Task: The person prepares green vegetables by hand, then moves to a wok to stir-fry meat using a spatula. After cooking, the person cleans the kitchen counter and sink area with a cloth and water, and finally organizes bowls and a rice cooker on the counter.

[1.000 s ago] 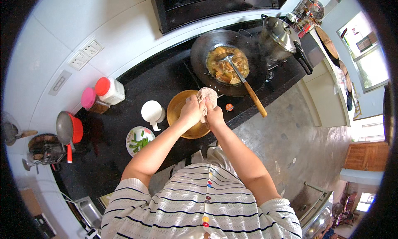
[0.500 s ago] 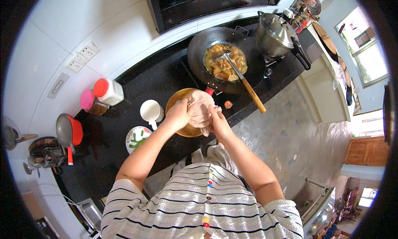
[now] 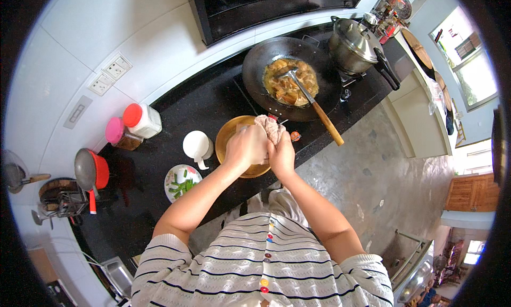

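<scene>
A crumpled pinkish-beige cloth [image 3: 270,127] is bunched between my two hands above a yellow-brown bowl [image 3: 225,132]. My left hand [image 3: 246,148], slightly blurred, closes on the cloth's left side. On the other side, my right hand [image 3: 282,157] grips it with the thumb up. Both hands cover much of the cloth and part of the bowl. Beyond them, a dark wok [image 3: 254,67] holds browned pieces of food [image 3: 285,94] in liquid. A spatula [image 3: 322,115] with a wooden handle rests in the wok, its handle sticking out over the counter edge.
Left of the bowl stand a white mug [image 3: 197,146] and a plate [image 3: 173,185] with cut green pieces. Two lidded jars [image 3: 142,120] line the wall; a red saucepan [image 3: 99,169] is farther left. A pressure cooker [image 3: 351,48] sits right of the wok.
The cloth was spread wider between my hands and is now bunched up small. My left hand has moved right, closer to my right hand.
</scene>
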Action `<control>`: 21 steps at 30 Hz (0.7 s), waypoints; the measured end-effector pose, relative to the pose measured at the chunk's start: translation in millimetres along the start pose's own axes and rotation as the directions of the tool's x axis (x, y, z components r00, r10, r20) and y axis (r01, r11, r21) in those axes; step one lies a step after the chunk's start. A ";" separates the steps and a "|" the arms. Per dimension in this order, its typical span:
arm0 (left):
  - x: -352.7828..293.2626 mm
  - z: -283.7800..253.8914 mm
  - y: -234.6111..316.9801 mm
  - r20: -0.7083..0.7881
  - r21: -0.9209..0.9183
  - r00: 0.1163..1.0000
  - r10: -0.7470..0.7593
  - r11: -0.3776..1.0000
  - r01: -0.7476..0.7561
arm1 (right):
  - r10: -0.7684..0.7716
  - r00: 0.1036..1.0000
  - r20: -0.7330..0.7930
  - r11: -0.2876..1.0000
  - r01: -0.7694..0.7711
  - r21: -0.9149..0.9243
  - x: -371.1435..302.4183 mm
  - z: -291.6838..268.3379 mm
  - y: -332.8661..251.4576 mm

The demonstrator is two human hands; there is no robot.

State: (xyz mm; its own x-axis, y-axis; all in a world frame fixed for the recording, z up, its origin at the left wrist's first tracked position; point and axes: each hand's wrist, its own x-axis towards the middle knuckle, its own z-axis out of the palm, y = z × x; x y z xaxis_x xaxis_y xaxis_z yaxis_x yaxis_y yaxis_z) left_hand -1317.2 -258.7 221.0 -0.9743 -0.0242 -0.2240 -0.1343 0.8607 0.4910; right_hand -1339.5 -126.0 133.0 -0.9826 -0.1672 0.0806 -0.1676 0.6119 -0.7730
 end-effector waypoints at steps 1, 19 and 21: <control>1.8 4.4 -3.9 -0.063 -0.025 0.998 0.013 1.000 -0.014 | -0.044 0.998 -0.052 0.992 0.050 0.117 -1.3 -6.2 1.1; 41.8 44.8 -34.8 -0.196 -0.045 0.970 0.142 0.987 -0.154 | 0.253 0.966 -0.049 0.896 -0.214 0.390 21.0 6.8 2.7; 31.6 43.9 -41.9 -0.250 -0.269 0.953 0.172 0.933 -0.239 | 0.231 0.970 0.076 0.733 -0.225 0.642 11.8 -3.0 1.0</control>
State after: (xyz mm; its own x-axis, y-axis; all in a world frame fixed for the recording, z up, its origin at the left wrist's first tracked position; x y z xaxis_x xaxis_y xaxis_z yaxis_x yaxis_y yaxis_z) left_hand -1334.4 -273.2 156.5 -0.9967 -0.0021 0.0814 0.0589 0.6718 0.7384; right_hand -1351.5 -125.1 135.1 -0.9858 -0.0800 -0.1480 0.1492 -0.0099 -0.9888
